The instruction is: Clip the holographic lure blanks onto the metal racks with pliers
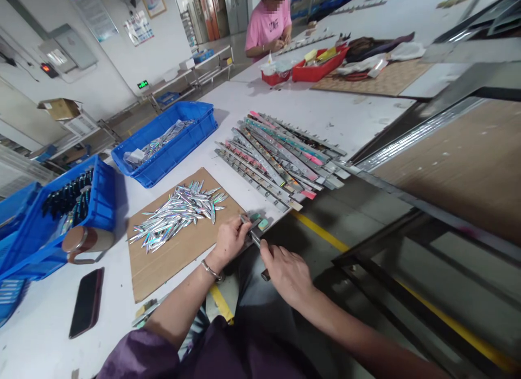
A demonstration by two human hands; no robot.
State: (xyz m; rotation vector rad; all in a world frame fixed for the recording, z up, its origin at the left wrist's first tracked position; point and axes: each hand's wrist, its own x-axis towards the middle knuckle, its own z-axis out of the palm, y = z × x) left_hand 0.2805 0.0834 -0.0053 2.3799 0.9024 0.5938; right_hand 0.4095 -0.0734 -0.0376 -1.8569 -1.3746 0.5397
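Observation:
My left hand (228, 241), with a bracelet at the wrist, is closed at the table's front edge, its fingertips pinching something too small to make out. My right hand (288, 275) is wrapped round a slim metal tool (255, 239); its dark end shows below the fist and its shiny end reaches my left fingertips. A small green block (263, 225) lies just beyond them. Left of my hands, a heap of shiny silver fish-shaped pieces (179, 210) rests on a cardboard sheet (142, 278).
Long clip-lined metal strips (277, 151) lie stacked ahead, overhanging the table edge. Blue crates (175, 167) stand at left, near a lidded cup (87, 243) and a phone (86, 303). A metal-framed board (456, 167) is at right. A person in pink (268, 29) sits beyond red trays (319, 69).

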